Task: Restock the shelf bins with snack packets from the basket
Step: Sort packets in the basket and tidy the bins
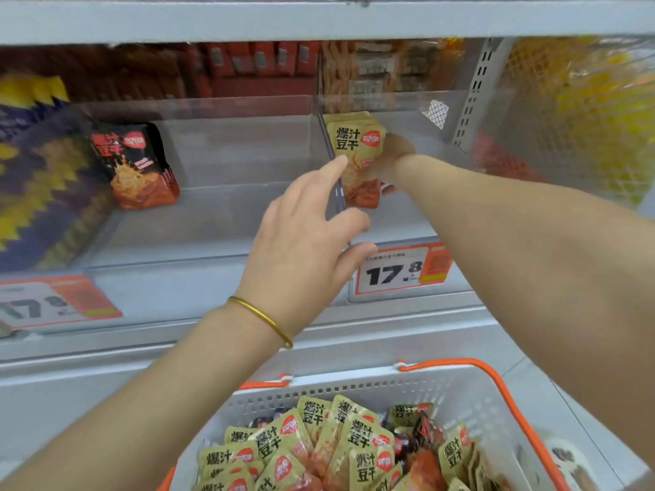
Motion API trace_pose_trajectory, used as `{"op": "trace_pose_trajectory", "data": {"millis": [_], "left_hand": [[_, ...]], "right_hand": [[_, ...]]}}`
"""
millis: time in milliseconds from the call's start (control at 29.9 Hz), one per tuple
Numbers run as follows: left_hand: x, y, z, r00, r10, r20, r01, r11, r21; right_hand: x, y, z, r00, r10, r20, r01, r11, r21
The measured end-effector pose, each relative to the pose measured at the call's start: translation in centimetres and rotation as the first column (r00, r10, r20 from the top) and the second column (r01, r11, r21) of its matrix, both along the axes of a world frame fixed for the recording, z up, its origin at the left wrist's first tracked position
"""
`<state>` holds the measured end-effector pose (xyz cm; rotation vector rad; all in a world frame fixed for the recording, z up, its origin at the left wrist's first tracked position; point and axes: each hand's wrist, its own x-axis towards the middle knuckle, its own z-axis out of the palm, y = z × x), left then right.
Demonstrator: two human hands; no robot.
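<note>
Against the bin divider (331, 150), right hand (391, 161) holds tan packets (358, 150).

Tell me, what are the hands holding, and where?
The right hand grips a stack of tan snack packets by its right edge, inside the clear bin. The left hand holds nothing.

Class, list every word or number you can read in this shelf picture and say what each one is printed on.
"爆汁豆干": tan packets gripped by the right hand in the clear bin.
"爆汁豆干": tan packets in the basket.
"爆汁豆干", partly blurred: black packet.
"17.8": price tag under that bin.
"17.8", blurred: left price tag.
Small print on tags and round red logos: unreadable.
</note>
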<state>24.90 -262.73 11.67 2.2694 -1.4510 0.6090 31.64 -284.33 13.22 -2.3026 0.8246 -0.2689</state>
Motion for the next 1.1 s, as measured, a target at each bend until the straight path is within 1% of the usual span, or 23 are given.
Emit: {"op": "trace_pose_trajectory", "data": {"millis": [33, 67, 100, 167, 267, 301, 334, 434, 568, 634, 668, 735, 801, 868, 902, 1002, 1069, 1102], "left_hand": [[0.1, -0.1, -0.2, 1.0, -0.016, -0.018, 0.016, 1.0, -0.022], [0.3, -0.1, -0.4, 0.999, -0.031, -0.032, 0.03, 0.999, -0.043], [0.3, -0.1, -0.6, 0.998, -0.043, -0.041, 0.04, 0.997, -0.061], [0.5, -0.2, -0.8, 0.998, -0.053, -0.044, 0.049, 0.995, -0.085], [0.5, -0.3, -1.0, 0.998, -0.051, -0.024, 0.048, 0.994, -0.101], [0.6, -0.3, -1.0, 0.999, -0.049, -0.018, 0.047, 0.994, -0.103], [0.6, -0.4, -1.0, 0.999, -0.049, -0.015, 0.047, 0.994, -0.104], [0.8, -0.4, -1.1, 0.999, -0.048, -0.022, 0.046, 0.993, -0.109], [0.7, -0.3, -1.2, 0.998, -0.055, -0.026, 0.052, 0.992, -0.113], [0.7, -0.3, -1.2, 0.998, -0.051, -0.03, 0.047, 0.992, -0.114], [0.7, -0.2, -1.1, 0.998, -0.051, -0.04, 0.045, 0.991, -0.123], [0.5, 0.1, -0.9, 0.996, -0.045, -0.081, 0.032, 0.987, -0.158], [0.3, 0.9, -0.6, 0.991, -0.025, -0.129, -0.001, 0.981, -0.196], [0.5, 1.9, -0.4, 0.989, -0.006, -0.145, -0.022, 0.981, -0.191], [0.6, 2.6, -0.4, 0.99, 0.015, -0.137, -0.037, 0.987, -0.157], [1.3, 4.8, -0.7, 0.988, 0.099, -0.122, -0.103, 0.994, -0.026], [1.5, 6.2, -1.1, 0.987, 0.13, -0.099, -0.13, 0.991, 0.001], [1.5, 6.6, -1.3, 0.986, 0.148, -0.07, -0.148, 0.989, 0.007]], "right_hand": [[0.2, -0.1, -0.2, 0.998, -0.054, 0.036, 0.052, 0.998, 0.048], [0.8, -0.5, -0.6, 0.996, -0.075, 0.043, 0.073, 0.996, 0.048], [1.0, -0.5, -0.7, 0.998, -0.06, 0.02, 0.06, 0.998, -0.001], [2.1, -1.0, -1.1, 0.998, -0.063, 0.002, 0.063, 0.998, 0.003], [2.6, -1.2, -1.0, 0.998, -0.058, 0.019, 0.056, 0.994, 0.089], [2.6, -1.0, -0.8, 0.999, -0.052, 0.014, 0.049, 0.988, 0.148], [2.5, -0.9, -0.8, 0.999, -0.047, -0.002, 0.047, 0.984, 0.169], [2.4, -0.8, -1.1, 0.993, -0.056, -0.105, 0.066, 0.993, 0.097], [2.3, -0.4, -0.8, 0.994, -0.063, -0.087, 0.07, 0.994, 0.08], [2.1, -0.6, -0.2, 0.996, -0.032, -0.08, 0.041, 0.993, 0.11], [1.8, -0.6, 0.3, 0.998, -0.017, -0.063, 0.026, 0.99, 0.136], [1.0, -0.5, 0.9, 0.999, -0.013, -0.042, 0.018, 0.992, 0.128], [-0.3, 0.1, 1.7, 0.998, -0.034, -0.046, 0.036, 0.999, 0.037], [-2.2, 1.1, 2.6, 0.999, -0.04, -0.02, 0.039, 0.999, -0.03], [-3.5, 1.7, 3.1, 1.0, -0.013, 0.01, 0.013, 0.999, -0.049], [-9.2, 4.6, 4.0, 0.982, 0.167, 0.084, -0.144, 0.964, -0.221], [-13.2, 6.5, 3.7, 0.959, 0.265, 0.102, -0.24, 0.948, -0.209], [-14.7, 7.2, 3.3, 0.947, 0.309, 0.084, -0.288, 0.937, -0.196]]}}
